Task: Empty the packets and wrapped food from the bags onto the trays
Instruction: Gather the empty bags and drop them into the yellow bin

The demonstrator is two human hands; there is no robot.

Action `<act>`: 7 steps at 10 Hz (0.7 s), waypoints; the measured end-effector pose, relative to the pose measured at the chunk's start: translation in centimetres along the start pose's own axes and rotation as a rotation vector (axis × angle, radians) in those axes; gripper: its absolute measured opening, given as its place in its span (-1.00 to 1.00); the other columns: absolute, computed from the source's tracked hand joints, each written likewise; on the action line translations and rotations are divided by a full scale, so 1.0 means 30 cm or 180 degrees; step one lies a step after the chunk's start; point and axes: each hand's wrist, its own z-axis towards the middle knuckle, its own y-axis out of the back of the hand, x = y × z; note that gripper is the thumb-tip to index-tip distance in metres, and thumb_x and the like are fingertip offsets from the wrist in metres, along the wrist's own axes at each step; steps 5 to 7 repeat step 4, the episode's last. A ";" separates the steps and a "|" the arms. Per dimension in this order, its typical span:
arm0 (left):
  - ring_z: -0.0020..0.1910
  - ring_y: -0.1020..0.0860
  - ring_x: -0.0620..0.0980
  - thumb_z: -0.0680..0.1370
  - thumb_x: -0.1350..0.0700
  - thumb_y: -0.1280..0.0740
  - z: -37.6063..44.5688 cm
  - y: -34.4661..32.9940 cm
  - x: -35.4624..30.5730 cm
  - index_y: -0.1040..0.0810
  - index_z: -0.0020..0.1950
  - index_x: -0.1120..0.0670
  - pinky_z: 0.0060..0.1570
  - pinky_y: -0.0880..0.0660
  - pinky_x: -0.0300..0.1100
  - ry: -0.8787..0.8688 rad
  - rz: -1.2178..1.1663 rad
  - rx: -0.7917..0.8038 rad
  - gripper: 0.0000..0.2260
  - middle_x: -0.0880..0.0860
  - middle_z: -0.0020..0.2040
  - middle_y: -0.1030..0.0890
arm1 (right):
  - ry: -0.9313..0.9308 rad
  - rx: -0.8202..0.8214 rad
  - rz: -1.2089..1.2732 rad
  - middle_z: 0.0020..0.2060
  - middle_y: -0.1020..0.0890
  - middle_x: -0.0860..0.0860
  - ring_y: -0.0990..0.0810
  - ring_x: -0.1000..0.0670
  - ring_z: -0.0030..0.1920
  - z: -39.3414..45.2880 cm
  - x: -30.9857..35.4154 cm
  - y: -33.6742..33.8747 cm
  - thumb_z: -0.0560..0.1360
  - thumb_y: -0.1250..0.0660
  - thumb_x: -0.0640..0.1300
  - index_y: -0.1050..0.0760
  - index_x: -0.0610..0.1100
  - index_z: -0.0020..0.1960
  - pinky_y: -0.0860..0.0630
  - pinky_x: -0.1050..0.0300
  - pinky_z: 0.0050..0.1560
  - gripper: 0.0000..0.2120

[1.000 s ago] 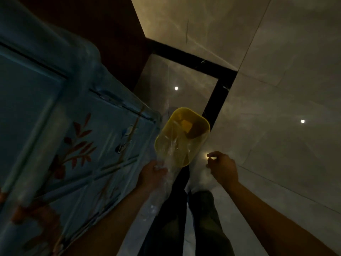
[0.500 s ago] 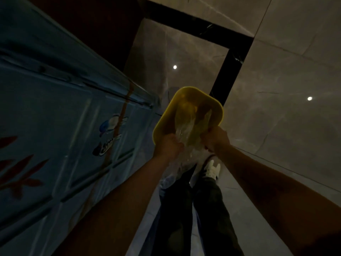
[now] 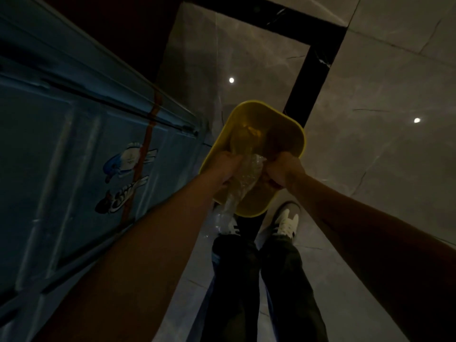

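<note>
A yellow tray [image 3: 294, 130] lies on the floor in front of my feet. Over its near half I hold a clear plastic bag [image 3: 248, 174], crumpled between both hands. My left hand [image 3: 225, 166] grips the bag's left side and my right hand [image 3: 281, 172] grips its right side. The bag's tail hangs down past the tray's near rim. A yellowish piece of food [image 3: 251, 130] shows at the far end of the bag, inside the tray; the light is too dim to tell if it lies loose or within the plastic.
A blue cabinet [image 3: 74, 156] painted with birds stands close on the left. Grey floor tiles [image 3: 370, 119] with a black border strip [image 3: 313, 70] lie ahead and to the right. My two feet in white shoes [image 3: 287, 222] stand just behind the tray.
My right hand, free a second ago, has come onto the bag and grips it. Both hands have moved down over the tray with the bag. The view has shifted closer.
</note>
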 end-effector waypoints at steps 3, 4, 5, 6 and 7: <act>-0.05 -0.51 0.08 0.67 -0.09 -0.09 -0.061 0.109 -0.041 -0.48 0.27 0.10 -0.02 -0.40 -0.02 -0.0191 -0.0559 -0.0225 -0.65 0.10 0.05 -0.56 | 0.0036 0.0142 0.0246 -0.18 -0.58 -0.19 -0.54 -0.12 -0.27 -0.146 -0.020 0.093 0.59 -0.22 -0.25 -0.55 -0.32 0.08 -0.47 0.09 -0.30 -0.82; -0.27 -0.49 0.00 0.65 -0.03 -0.16 -0.120 0.142 -0.036 -0.50 -0.09 0.02 -0.19 -0.41 -0.12 -0.0330 -0.0538 -0.0306 -0.78 0.01 -0.19 -0.55 | 0.0036 0.0107 0.0105 -0.11 -0.65 -0.23 -0.56 -0.12 -0.24 -0.208 -0.044 0.124 0.58 -0.24 -0.22 -0.55 -0.31 0.17 -0.51 0.05 -0.26 -0.75; -0.27 -0.49 0.00 0.65 -0.03 -0.16 -0.120 0.142 -0.036 -0.50 -0.09 0.02 -0.19 -0.41 -0.12 -0.0330 -0.0538 -0.0306 -0.78 0.01 -0.19 -0.55 | 0.0036 0.0107 0.0105 -0.11 -0.65 -0.23 -0.56 -0.12 -0.24 -0.208 -0.044 0.124 0.58 -0.24 -0.22 -0.55 -0.31 0.17 -0.51 0.05 -0.26 -0.75; -0.27 -0.49 0.00 0.65 -0.03 -0.16 -0.120 0.142 -0.036 -0.50 -0.09 0.02 -0.19 -0.41 -0.12 -0.0330 -0.0538 -0.0306 -0.78 0.01 -0.19 -0.55 | 0.0036 0.0107 0.0105 -0.11 -0.65 -0.23 -0.56 -0.12 -0.24 -0.208 -0.044 0.124 0.58 -0.24 -0.22 -0.55 -0.31 0.17 -0.51 0.05 -0.26 -0.75; -0.27 -0.49 0.00 0.65 -0.03 -0.16 -0.120 0.142 -0.036 -0.50 -0.09 0.02 -0.19 -0.41 -0.12 -0.0330 -0.0538 -0.0306 -0.78 0.01 -0.19 -0.55 | 0.0036 0.0107 0.0105 -0.11 -0.65 -0.23 -0.56 -0.12 -0.24 -0.208 -0.044 0.124 0.58 -0.24 -0.22 -0.55 -0.31 0.17 -0.51 0.05 -0.26 -0.75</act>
